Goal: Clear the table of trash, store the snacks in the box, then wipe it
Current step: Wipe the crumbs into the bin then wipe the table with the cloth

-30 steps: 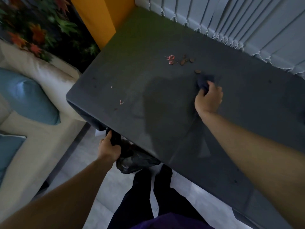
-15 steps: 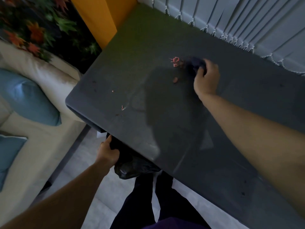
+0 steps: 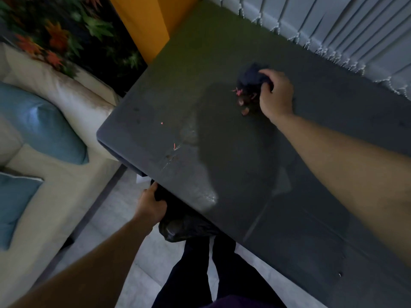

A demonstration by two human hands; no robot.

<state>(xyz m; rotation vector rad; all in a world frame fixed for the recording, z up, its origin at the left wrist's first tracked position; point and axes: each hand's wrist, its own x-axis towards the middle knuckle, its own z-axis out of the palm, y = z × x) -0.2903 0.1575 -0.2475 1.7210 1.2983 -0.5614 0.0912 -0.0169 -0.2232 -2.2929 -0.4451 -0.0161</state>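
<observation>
A dark grey table (image 3: 233, 170) fills the middle of the view. My right hand (image 3: 277, 94) grips a bunched dark blue cloth (image 3: 250, 77) on the far part of the tabletop. Just left of and below the cloth lie brown crumbs (image 3: 243, 106) and a small pink scrap (image 3: 237, 91). Two tiny pink bits (image 3: 174, 146) sit nearer the left corner. My left hand (image 3: 151, 204) holds the rim of a black trash bag (image 3: 180, 225) just under the table's near edge.
A cream sofa (image 3: 57, 101) with blue cushions (image 3: 42, 123) stands to the left of the table. White vertical blinds (image 3: 347, 25) hang along the far side. An orange panel (image 3: 144, 21) rises at the far left corner. My legs stand below the near edge.
My right hand has slid the cloth left and away across the table, gathering the crumbs and pink scrap beside it. My left hand has kept its hold on the bag.
</observation>
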